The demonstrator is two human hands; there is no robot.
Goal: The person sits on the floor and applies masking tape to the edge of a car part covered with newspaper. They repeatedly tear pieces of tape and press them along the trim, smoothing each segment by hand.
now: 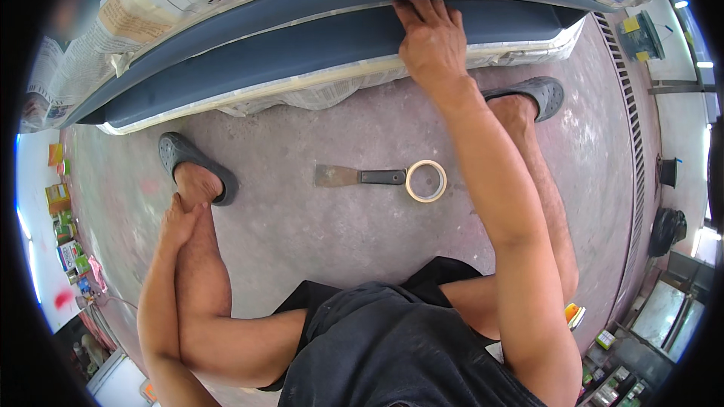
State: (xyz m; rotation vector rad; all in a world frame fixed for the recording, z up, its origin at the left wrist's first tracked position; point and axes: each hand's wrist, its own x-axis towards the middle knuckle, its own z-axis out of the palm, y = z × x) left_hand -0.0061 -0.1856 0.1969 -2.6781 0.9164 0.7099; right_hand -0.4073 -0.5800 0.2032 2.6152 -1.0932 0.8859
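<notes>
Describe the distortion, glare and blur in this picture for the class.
Head view: the long blue-grey panel bows into an arc, corners go black; lights glare at the right rim; an upper-left patch is blurred; scraper and tape roll look fairly sharp.

Workshop, newspaper-masked panel, scraper, tape

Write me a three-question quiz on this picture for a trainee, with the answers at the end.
1. What lies beside the black handle of the scraper? a) a hammer b) a roll of tape c) scissors
2. True or false: the right hand touches the blue-grey panel.
3. Where is the left hand?

Key: 1. b; 2. true; 3. on the left lower leg, near the grey clog.
</notes>
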